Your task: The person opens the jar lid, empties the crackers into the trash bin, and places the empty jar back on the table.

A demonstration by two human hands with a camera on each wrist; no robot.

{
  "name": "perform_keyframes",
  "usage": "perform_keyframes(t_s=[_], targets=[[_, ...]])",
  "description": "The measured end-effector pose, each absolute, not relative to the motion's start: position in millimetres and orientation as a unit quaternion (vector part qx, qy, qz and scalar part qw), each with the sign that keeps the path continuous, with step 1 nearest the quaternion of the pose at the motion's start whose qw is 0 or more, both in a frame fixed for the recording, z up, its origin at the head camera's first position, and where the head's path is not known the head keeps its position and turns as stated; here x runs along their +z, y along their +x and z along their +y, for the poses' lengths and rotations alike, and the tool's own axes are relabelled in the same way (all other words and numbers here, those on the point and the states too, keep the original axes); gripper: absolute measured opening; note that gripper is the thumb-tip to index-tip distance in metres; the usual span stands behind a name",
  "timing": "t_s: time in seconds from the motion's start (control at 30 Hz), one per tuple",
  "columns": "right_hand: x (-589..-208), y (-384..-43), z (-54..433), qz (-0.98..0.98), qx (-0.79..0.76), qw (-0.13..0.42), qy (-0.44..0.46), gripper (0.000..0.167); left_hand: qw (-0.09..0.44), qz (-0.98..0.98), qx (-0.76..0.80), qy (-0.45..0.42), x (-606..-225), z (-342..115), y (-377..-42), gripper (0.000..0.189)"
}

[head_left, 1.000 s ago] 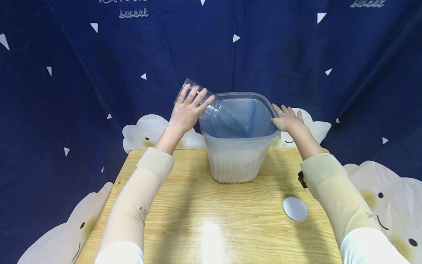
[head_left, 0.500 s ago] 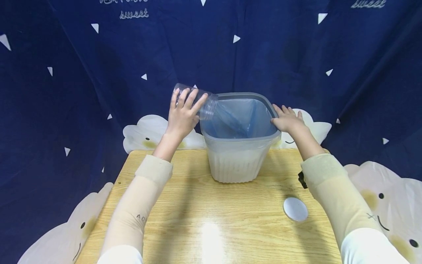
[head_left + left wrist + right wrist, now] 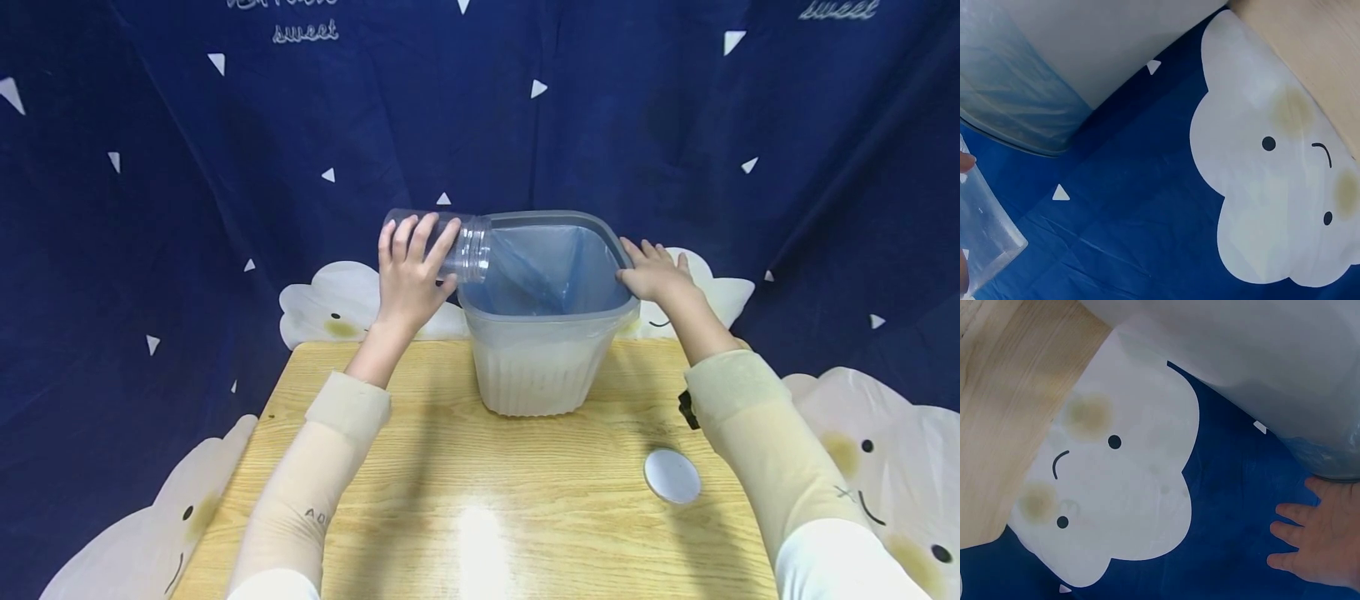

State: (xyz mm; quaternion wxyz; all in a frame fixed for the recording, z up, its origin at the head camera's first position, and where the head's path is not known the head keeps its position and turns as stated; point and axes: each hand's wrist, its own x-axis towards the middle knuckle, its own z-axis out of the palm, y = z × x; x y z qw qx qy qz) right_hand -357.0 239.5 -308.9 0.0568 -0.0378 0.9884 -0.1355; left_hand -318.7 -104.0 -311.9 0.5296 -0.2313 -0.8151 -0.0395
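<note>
My left hand [image 3: 408,279] grips a clear plastic jar [image 3: 472,250] from above, fingers spread along its side. The jar lies nearly level, its open mouth at the left rim of a translucent bin [image 3: 536,367]. A bluish plastic bag [image 3: 555,258] lines the bin, and I see nothing falling from the jar. My right hand [image 3: 652,271] rests on the bin's right rim, thumb over the edge and the other fingers extended outside. Those fingers look straight and spread in the right wrist view. The left wrist view catches only the jar's base end [image 3: 991,244] and bits of fingers.
The bin stands at the far edge of a wooden table [image 3: 450,467]. A round silvery-white lid [image 3: 672,475] lies on the table at right, near my right forearm. Behind hangs a dark blue curtain [image 3: 480,125] with white triangles and cloud shapes.
My left hand has moved slightly left and down. The jar has turned from slanting mouth-down into the bin to nearly level, its mouth drawn back to the rim. The right hand stays put.
</note>
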Motion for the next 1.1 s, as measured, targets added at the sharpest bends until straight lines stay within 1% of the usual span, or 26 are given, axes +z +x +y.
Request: perform_keyframes(t_s=[0.13, 0.57, 1.1], targets=[[-308.8, -357.1, 239.5, 0.989, -0.134, 0.056, -0.037, 0.065, 0.541, -0.808, -0.056, -0.224, -316.3, -104.8, -317.2, 0.072], [-310.5, -357.4, 239.9, 0.988, -0.138, 0.057, -0.037, 0.065, 0.559, -0.796, -0.118, -0.201, -328.8, -107.2, -309.9, 0.082], [-310.0, -358.2, 240.4, 0.988, -0.136, 0.059, -0.039, 0.065, 0.544, -0.791, -0.209, -0.185, -344.2, -114.2, -295.3, 0.088]])
